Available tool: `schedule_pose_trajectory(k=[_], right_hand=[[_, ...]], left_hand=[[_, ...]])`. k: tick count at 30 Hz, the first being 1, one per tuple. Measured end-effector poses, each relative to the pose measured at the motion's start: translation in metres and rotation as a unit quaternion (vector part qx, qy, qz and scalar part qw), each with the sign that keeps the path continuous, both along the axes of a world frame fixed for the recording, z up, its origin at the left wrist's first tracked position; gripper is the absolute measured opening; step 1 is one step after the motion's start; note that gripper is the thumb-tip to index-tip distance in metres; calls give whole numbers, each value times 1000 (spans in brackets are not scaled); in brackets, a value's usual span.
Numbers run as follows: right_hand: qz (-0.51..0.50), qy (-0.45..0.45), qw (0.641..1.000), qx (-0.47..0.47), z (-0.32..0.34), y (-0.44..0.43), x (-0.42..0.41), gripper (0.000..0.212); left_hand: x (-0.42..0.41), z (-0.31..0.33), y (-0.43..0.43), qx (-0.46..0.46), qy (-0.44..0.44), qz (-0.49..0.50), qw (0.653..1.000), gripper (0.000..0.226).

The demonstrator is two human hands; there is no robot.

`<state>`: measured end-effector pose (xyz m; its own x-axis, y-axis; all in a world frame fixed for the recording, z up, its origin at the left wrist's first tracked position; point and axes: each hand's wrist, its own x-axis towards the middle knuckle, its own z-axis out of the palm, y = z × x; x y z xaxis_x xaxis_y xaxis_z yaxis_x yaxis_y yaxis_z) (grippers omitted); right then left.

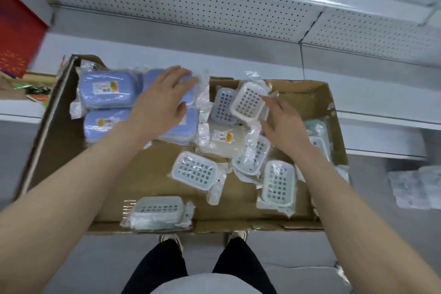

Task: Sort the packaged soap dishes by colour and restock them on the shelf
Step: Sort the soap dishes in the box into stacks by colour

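- Dark trousers (164, 267) stand at the cardboard box (59, 126).
- Left hand (160, 105): fingers straight, resting flat on a blue soap dish (189, 126); more blue dishes (107, 89) left of the fingers.
- Right hand (284, 122): fingers relaxed, grasping nothing, tips just beside a tilted white dish (248, 102).

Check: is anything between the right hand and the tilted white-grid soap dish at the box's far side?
Nothing visible. The right hand has its fingertips at the edge of the tilted dish, which lies on top of the other packs.
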<state>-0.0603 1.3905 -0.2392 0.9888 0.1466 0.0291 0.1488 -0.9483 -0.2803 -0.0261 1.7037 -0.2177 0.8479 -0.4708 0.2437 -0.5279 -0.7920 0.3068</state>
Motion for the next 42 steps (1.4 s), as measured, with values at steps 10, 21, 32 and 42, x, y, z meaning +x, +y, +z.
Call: schedule_pose_trajectory(k=[10, 21, 32, 42], right_hand=[[11, 158, 984, -87, -33, -160, 26, 37], [68, 187, 979, -47, -57, -167, 24, 43], [85, 134, 987, 24, -28, -116, 64, 41], [112, 436, 866, 215, -15, -72, 42, 46]], left_hand=[[20, -78, -204, 135, 135, 104, 976, 84], [31, -88, -233, -11, 225, 236, 945, 78], [-89, -38, -225, -379, 321, 250, 832, 58], [-124, -75, -220, -241, 209, 233, 919, 56]])
